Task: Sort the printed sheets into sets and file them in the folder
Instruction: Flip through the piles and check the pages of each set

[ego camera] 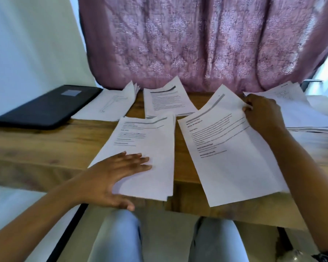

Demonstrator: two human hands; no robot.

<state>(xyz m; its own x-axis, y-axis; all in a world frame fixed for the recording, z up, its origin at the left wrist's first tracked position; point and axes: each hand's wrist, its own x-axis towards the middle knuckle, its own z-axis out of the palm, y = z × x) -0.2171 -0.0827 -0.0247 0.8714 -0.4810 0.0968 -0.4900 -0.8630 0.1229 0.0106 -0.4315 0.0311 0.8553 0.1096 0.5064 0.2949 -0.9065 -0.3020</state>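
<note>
Several piles of printed sheets lie on the wooden table (36, 146). My left hand (119, 176) rests flat, fingers spread, on the near-left pile (151, 146). My right hand (263, 112) pinches the upper right edge of a text sheet (227, 154) that lies tilted over the table's near edge. Behind them sit a text pile (167, 101), a pile with a line drawing (110, 104) and a pile at the far right (299, 110). A black folder (45, 108) lies closed at the far left.
A pink patterned curtain (197, 40) hangs right behind the table. White wall stands to the left. My knees in light jeans (119, 237) are below the table's front edge.
</note>
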